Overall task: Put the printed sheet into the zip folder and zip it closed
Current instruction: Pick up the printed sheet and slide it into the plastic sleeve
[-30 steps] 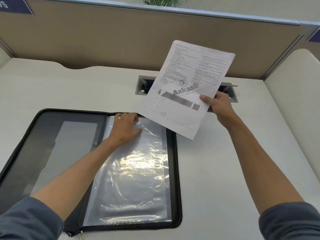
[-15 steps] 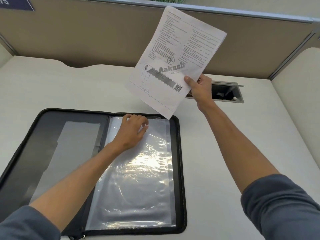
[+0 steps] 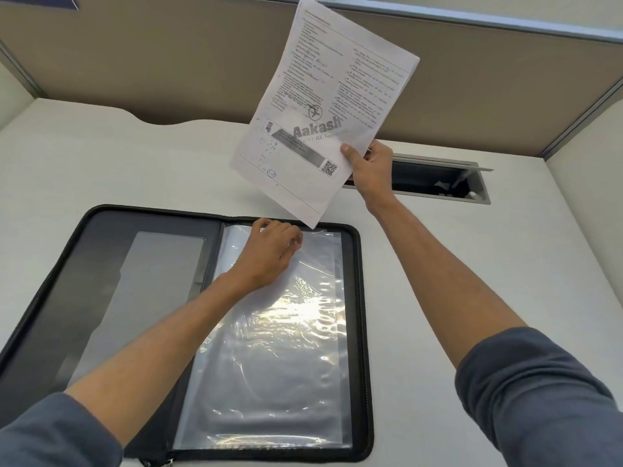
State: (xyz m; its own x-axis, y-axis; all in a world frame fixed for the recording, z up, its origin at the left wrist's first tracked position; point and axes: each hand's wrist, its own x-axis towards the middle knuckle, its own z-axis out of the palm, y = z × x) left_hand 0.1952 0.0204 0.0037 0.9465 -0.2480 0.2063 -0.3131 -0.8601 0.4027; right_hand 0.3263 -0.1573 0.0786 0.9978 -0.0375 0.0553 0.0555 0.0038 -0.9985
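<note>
**Right hand holds the sheet above the open folder**

The right hand (image 3: 369, 166) grips the printed sheet (image 3: 323, 106) by its right edge, tilted in the air over the far end of the zip folder (image 3: 365, 332). The folder lies open on the desk (image 3: 472, 264). The left hand (image 3: 269, 254) pinches the far edge of a clear plastic sleeve (image 3: 279, 348).

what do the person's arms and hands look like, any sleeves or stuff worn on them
Both arms wear slate blue-grey long sleeves pushed up toward the elbows, the left sleeve and the right sleeve, leaving the forearms bare. The fabric looks soft and plain, with no print or cuff detail visible. The left hand and right hand are bare: no gloves, rings, watch or bands can be seen on them or on the wrists.
</note>
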